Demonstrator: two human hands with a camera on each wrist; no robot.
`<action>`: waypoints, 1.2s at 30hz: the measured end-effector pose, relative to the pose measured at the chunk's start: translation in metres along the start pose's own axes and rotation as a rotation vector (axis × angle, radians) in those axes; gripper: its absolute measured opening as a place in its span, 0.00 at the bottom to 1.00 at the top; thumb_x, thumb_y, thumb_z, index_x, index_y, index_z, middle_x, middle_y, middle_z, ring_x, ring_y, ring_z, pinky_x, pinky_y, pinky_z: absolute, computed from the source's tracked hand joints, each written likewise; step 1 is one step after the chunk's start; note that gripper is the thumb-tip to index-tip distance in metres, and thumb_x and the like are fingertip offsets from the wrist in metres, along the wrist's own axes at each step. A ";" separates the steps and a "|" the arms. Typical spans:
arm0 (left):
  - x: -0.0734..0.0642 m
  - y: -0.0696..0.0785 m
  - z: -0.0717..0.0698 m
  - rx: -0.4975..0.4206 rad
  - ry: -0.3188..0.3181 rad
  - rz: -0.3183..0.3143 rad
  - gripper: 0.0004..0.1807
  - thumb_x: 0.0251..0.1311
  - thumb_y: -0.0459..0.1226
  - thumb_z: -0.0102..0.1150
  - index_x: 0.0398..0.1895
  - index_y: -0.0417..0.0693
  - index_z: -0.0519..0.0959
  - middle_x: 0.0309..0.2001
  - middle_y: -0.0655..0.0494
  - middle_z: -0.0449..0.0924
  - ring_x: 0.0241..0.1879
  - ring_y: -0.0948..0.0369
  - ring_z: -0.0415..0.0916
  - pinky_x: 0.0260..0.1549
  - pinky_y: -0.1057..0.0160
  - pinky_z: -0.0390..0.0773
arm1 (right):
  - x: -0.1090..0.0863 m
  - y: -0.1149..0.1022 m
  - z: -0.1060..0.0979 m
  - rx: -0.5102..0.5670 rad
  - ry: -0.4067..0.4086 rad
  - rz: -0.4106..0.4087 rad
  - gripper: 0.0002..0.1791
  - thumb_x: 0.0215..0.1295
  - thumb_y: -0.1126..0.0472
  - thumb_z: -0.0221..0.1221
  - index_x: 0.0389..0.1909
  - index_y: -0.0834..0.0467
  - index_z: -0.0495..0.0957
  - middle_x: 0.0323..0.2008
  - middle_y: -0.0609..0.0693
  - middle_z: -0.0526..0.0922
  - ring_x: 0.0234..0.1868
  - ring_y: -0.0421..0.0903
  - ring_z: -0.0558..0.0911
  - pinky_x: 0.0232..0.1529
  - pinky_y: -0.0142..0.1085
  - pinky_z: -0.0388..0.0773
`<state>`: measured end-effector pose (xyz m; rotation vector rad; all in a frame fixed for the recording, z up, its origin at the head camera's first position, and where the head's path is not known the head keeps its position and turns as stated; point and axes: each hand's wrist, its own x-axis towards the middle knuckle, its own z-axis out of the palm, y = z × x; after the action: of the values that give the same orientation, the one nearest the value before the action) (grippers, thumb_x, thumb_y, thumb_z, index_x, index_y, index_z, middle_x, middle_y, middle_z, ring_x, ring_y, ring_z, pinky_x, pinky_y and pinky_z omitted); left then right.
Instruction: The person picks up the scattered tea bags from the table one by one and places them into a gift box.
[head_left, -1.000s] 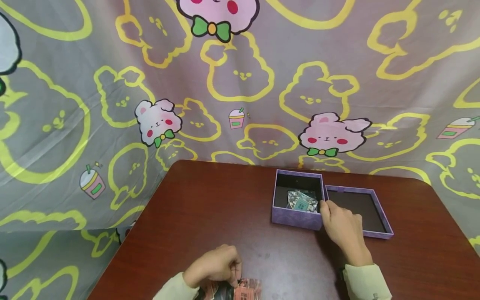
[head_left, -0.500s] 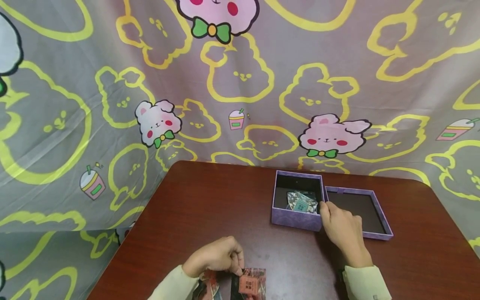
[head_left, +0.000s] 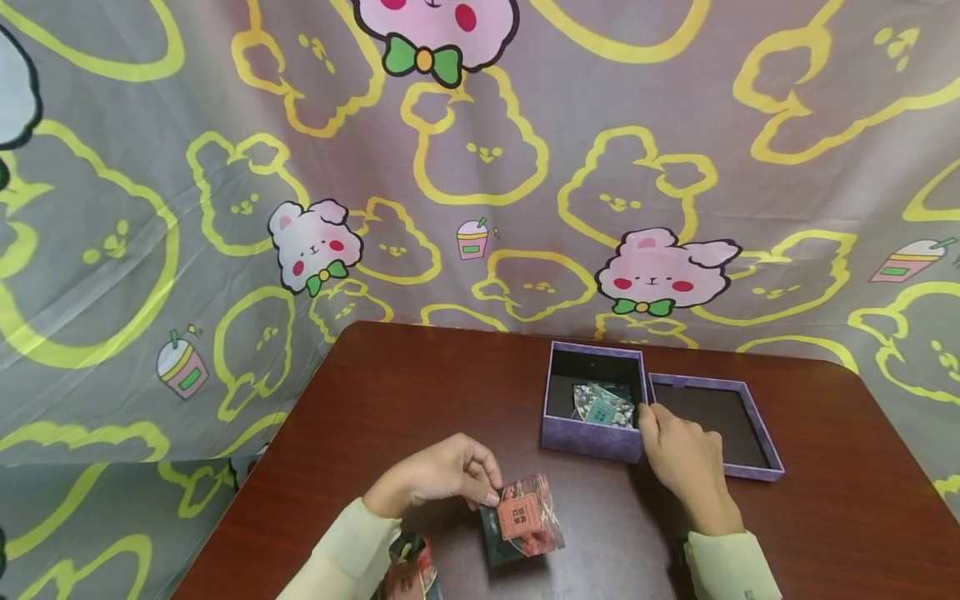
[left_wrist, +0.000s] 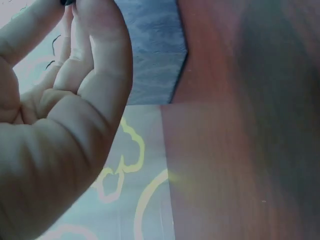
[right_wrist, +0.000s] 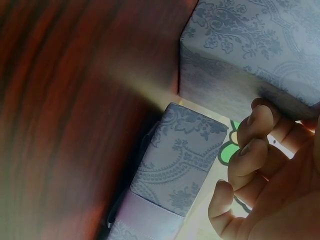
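My left hand (head_left: 450, 475) pinches one corner of a flat printed packet (head_left: 528, 525) with a dark edge and a coral label, held over the table's near middle. Under the left sleeve lies another reddish packet (head_left: 408, 575), partly cut off by the frame. Thumb and fingers of my right hand (head_left: 686, 458) grip the right wall of an open purple patterned box (head_left: 592, 437). Inside that box rests a packet with a teal label (head_left: 600, 408). In the right wrist view, the curled fingers (right_wrist: 260, 122) meet the box's side (right_wrist: 235, 45).
The box's purple lid (head_left: 720, 417) lies inside up, right beside the box and partly behind my right hand. Brown wood tabletop (head_left: 420, 392) spreads around everything. A grey curtain with cartoon rabbits (head_left: 480, 292) hangs along the table's back and left sides.
My left hand has lifted the coral-labelled packet from the near edge and moved it forward and to the right. The right hand keeps its grip on the box.
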<state>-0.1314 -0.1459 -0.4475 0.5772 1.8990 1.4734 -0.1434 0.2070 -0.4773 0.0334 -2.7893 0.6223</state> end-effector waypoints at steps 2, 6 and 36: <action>0.004 0.004 -0.004 -0.025 0.010 0.008 0.06 0.56 0.22 0.67 0.37 0.28 0.81 0.28 0.50 0.85 0.23 0.63 0.79 0.26 0.63 0.80 | 0.000 0.000 0.000 0.002 -0.001 -0.001 0.25 0.80 0.46 0.38 0.22 0.51 0.67 0.24 0.57 0.80 0.31 0.66 0.81 0.26 0.57 0.64; 0.014 0.011 -0.010 -0.025 0.062 0.045 0.09 0.57 0.22 0.66 0.41 0.29 0.83 0.29 0.50 0.86 0.24 0.62 0.78 0.27 0.60 0.80 | 0.000 0.000 -0.001 0.003 -0.004 -0.001 0.25 0.80 0.46 0.38 0.22 0.51 0.67 0.25 0.58 0.81 0.32 0.66 0.81 0.27 0.57 0.64; 0.051 0.047 -0.014 -0.121 0.078 0.060 0.11 0.63 0.24 0.62 0.48 0.29 0.83 0.35 0.49 0.85 0.25 0.60 0.78 0.28 0.62 0.81 | -0.001 0.003 0.000 0.003 0.026 -0.015 0.25 0.80 0.47 0.40 0.20 0.51 0.66 0.22 0.57 0.80 0.29 0.66 0.81 0.22 0.54 0.62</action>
<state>-0.1792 -0.1072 -0.4121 0.5310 1.8500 1.6592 -0.1431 0.2094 -0.4784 0.0461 -2.7603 0.6191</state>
